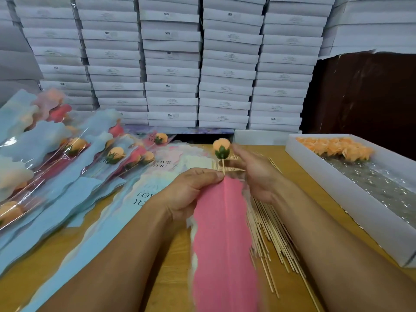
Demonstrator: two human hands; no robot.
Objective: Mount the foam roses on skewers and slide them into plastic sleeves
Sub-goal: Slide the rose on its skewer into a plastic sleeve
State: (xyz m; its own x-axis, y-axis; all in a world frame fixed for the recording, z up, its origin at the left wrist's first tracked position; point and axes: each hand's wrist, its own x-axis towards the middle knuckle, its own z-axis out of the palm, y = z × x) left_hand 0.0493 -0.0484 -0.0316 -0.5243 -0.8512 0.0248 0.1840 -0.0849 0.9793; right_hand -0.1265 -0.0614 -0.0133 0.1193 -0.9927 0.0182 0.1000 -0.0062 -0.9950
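My left hand grips the top of a pink plastic sleeve that runs down toward me. An orange foam rose with a green base stands on a skewer that enters the sleeve's top at my left fingertips. My right hand hovers just right of the skewer, blurred, with fingers stretched out and holding nothing. Loose wooden skewers lie on the table under my right forearm. Empty sleeves printed "LOVE YOU" are stacked behind my left hand.
Finished roses in blue and pink sleeves are piled on the left. A long white tray at the right holds orange foam roses at its far end. White boxes are stacked high behind the wooden table.
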